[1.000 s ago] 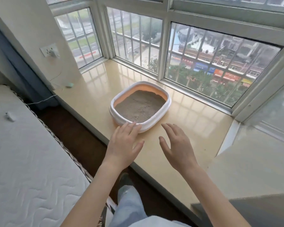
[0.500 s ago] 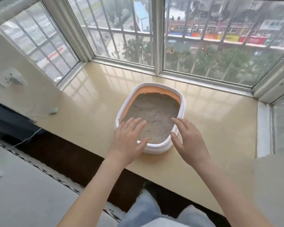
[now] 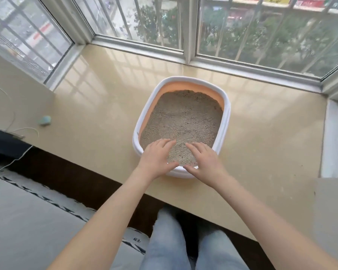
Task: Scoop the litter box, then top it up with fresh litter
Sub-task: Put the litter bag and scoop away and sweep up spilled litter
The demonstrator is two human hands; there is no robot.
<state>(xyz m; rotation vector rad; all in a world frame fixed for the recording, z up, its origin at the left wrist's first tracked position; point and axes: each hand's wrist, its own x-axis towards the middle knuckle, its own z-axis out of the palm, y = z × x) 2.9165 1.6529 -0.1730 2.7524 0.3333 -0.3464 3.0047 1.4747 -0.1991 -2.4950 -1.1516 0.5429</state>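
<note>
Your left hand (image 3: 156, 158) and your right hand (image 3: 205, 158) both lay over the near end of the litter box (image 3: 225, 121), palms down, fingers spread and nearly straight, pinching nothing. The fingertips reached out over the grey litter (image 3: 181, 119); whether they actually touched the grains could not be told. Each thumb pointed inward above the white near rim, the two thumbs close but apart.

The litter box sat on the glossy beige window ledge (image 3: 98, 117), near its front edge, with its far end toward the window frame (image 3: 189, 55). It had a white outer rim and an orange inner wall, and the litter filled most of the pan fairly evenly.

No brand or label showed on the box. Coloured shop signs beyond the glass were too blurred to read.

A small pale green object (image 3: 45, 120) lay on the ledge well to the left, beside a thin white cable (image 3: 18, 154).
</note>
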